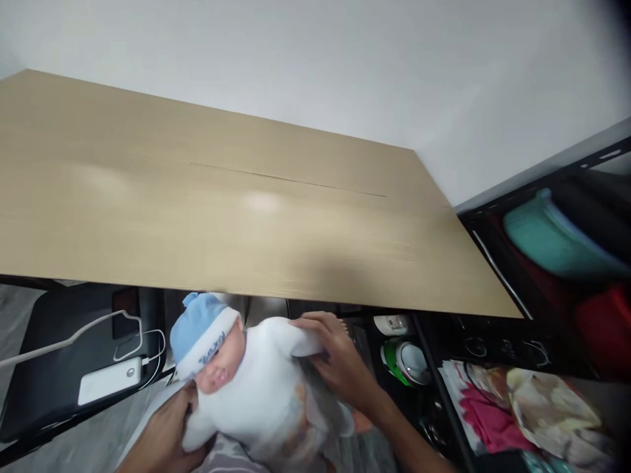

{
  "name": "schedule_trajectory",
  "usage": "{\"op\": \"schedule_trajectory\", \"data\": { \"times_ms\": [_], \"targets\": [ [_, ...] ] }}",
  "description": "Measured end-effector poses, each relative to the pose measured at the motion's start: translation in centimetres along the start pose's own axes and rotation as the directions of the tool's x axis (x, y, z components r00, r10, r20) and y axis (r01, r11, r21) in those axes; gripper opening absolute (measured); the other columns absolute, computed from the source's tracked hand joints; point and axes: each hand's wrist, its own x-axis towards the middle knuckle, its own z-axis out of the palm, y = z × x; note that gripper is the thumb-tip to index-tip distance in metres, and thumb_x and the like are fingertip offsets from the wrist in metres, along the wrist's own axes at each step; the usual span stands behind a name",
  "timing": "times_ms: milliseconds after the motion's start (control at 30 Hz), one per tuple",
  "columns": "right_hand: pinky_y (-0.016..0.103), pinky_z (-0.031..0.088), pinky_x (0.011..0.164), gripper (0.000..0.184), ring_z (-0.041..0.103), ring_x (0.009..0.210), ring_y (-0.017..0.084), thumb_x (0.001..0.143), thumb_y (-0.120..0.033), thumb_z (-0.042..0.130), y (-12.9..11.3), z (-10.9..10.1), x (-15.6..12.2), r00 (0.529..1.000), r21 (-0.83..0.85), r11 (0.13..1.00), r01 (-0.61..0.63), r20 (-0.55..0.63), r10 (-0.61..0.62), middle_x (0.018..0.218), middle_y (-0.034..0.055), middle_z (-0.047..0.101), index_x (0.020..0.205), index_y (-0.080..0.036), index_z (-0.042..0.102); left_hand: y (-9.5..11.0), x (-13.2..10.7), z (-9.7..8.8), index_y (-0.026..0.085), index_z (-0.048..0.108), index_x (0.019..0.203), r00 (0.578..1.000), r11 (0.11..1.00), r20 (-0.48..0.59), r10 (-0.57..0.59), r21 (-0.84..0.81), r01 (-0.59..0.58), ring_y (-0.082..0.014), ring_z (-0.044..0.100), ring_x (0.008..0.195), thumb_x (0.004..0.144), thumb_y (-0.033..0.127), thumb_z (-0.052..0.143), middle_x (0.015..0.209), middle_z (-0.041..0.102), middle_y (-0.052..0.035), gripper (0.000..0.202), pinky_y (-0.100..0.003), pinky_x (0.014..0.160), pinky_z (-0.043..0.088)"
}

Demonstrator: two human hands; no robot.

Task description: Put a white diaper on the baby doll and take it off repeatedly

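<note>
A baby doll point(261, 387) lies across my lap in a fluffy white outfit, its head to the left. Its blue knitted hat point(197, 328) has a white brim with dark lettering and covers part of the head. My left hand point(170, 430) is closed round the doll's near arm, beside its chin. At the far side, my right hand point(332, 351) pinches the end of the other white sleeve between thumb and fingers. The doll's lower body is blurred, and part of it is out of view.
Beyond the doll stretches a brown cardboard-covered table top point(246, 217). On a black seat at left lie a white power bank point(109, 381) with a cable and a dark phone point(125, 314). To the right, shelves hold a green-and-white container point(407, 361), pink cloth point(486, 420) and a teal item point(557, 236).
</note>
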Motion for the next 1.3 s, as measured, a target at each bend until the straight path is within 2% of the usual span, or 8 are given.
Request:
{"op": "schedule_trajectory", "data": {
  "times_ms": [267,400,500,733,933,1133,1233,1300],
  "targets": [
    [0.056,0.050,0.124,0.042,0.065,0.141,0.035,0.108,-0.020,0.068,5.3,9.9,0.8,0.983,-0.017,0.996,-0.089,0.161,0.090,0.151,0.0146,0.072,0.149,-0.023,0.072,-1.5,-0.2,-1.8,0.028,0.060,0.122,0.980,0.984,0.134,-0.146,0.119,0.130,-0.0357,0.079,0.090,0.095,0.059,0.076,0.103,0.080,-0.0047,0.043,-0.048,0.082,0.063],
    [0.051,0.051,0.124,0.022,0.068,0.140,0.031,0.110,-0.035,0.072,5.6,8.9,-2.7,0.991,0.189,0.972,-0.137,0.027,0.134,0.146,0.0125,0.075,0.128,-0.024,0.077,0.9,0.5,-2.8,0.024,0.067,0.124,0.994,0.959,-0.046,0.099,0.271,-0.083,-0.0447,0.073,0.124,0.097,0.067,0.079,0.138,0.076,-0.0186,0.052,-0.061,0.106,0.059],
    [0.043,0.057,0.109,0.022,0.077,0.120,0.028,0.111,-0.044,0.072,4.8,7.9,-5.3,0.972,0.258,0.940,-0.222,0.133,0.193,0.125,0.0081,0.082,0.119,-0.024,0.079,4.3,2.9,-2.5,0.027,0.064,0.139,0.965,0.955,0.062,0.254,0.140,-0.260,-0.0396,0.065,0.141,0.108,0.056,0.074,0.155,0.069,-0.0167,0.044,-0.057,0.116,0.056],
    [0.052,0.045,0.123,0.026,0.078,0.108,0.028,0.117,-0.035,0.061,6.0,9.5,-5.8,0.985,0.052,0.985,-0.166,0.055,0.163,0.104,0.0052,0.086,0.100,-0.024,0.077,7.8,12.5,2.5,0.024,0.076,0.135,0.726,0.820,0.404,0.557,-0.130,-0.557,-0.0301,0.064,0.120,0.118,0.052,0.064,0.132,0.077,-0.0109,0.035,-0.045,0.110,0.046],
    [0.050,0.057,0.106,0.026,0.078,0.108,0.034,0.116,-0.034,0.058,7.5,8.7,-4.9,0.956,-0.107,0.950,-0.292,-0.039,0.290,0.112,0.0136,0.085,0.110,-0.021,0.080,8.4,14.1,2.2,0.024,0.080,0.109,0.663,0.786,0.431,0.612,-0.238,-0.570,-0.0279,0.061,0.116,0.115,0.048,0.070,0.123,0.080,-0.0084,0.027,-0.042,0.108,0.042],
    [0.048,0.053,0.124,0.034,0.069,0.142,0.029,0.118,-0.033,0.061,1.6,7.2,-3.4,0.977,0.200,0.978,0.058,0.188,-0.096,0.149,0.0111,0.076,0.149,-0.030,0.073,8.7,11.9,-0.8,0.027,0.082,0.108,0.522,0.771,0.568,0.637,-0.479,-0.420,-0.0247,0.073,0.103,0.113,0.051,0.073,0.107,0.086,-0.0054,0.026,-0.039,0.101,0.051],
    [0.041,0.059,0.108,0.025,0.075,0.120,0.027,0.118,-0.038,0.060,0.2,7.4,-2.9,0.979,0.262,0.965,0.032,0.186,-0.083,0.124,0.0099,0.082,0.126,-0.026,0.081,8.6,12.2,-0.6,0.025,0.083,0.111,0.447,0.764,0.621,0.644,-0.548,-0.341,-0.0218,0.075,0.082,0.113,0.053,0.072,0.090,0.085,-0.0047,0.030,-0.037,0.090,0.055],
    [0.039,0.057,0.096,0.034,0.073,0.096,0.025,0.119,-0.042,0.056,0.7,7.0,-3.2,0.981,0.208,0.977,-0.045,0.194,0.004,0.098,0.0066,0.080,0.101,-0.025,0.079,8.9,13.0,0.3,0.024,0.081,0.115,0.498,0.779,0.601,0.625,-0.510,-0.363,-0.0200,0.071,0.072,0.116,0.054,0.067,0.078,0.080,-0.0018,0.033,-0.038,0.093,0.054]
  ]
}}
